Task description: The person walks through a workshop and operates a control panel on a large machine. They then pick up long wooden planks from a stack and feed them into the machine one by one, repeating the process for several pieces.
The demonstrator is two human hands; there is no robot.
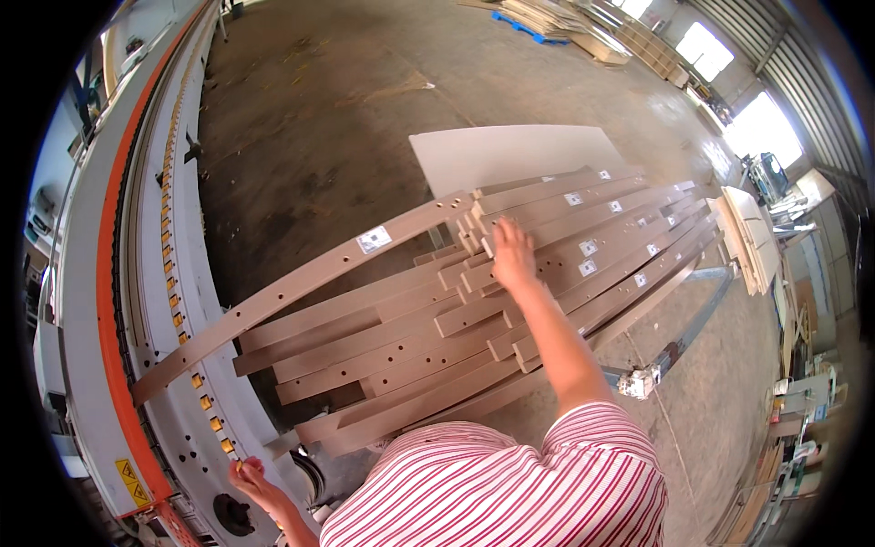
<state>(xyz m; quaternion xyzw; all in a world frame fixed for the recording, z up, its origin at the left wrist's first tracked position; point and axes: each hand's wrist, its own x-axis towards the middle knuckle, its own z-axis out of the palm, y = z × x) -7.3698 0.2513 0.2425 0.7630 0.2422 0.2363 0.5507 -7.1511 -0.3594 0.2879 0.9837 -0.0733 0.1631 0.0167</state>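
My right hand reaches over a stack of long, narrow brown boards. Its fingers are stretched out and touch the near ends of the upper boards; no board shows clearly gripped. Many boards have drilled holes and white labels. One long brown board slants apart from the rest, from the stack's top down to the left onto the machine. My left hand is low at the left, beside the machine's row of yellow rollers. Its fingers are curled together; whatever may be between them is too small to make out.
A pale panel lies behind the stack. Metal frame legs stand under its right side. More sheets are stacked further right. At the far back, wood lies on a blue pallet. The machine's orange strip runs along the left.
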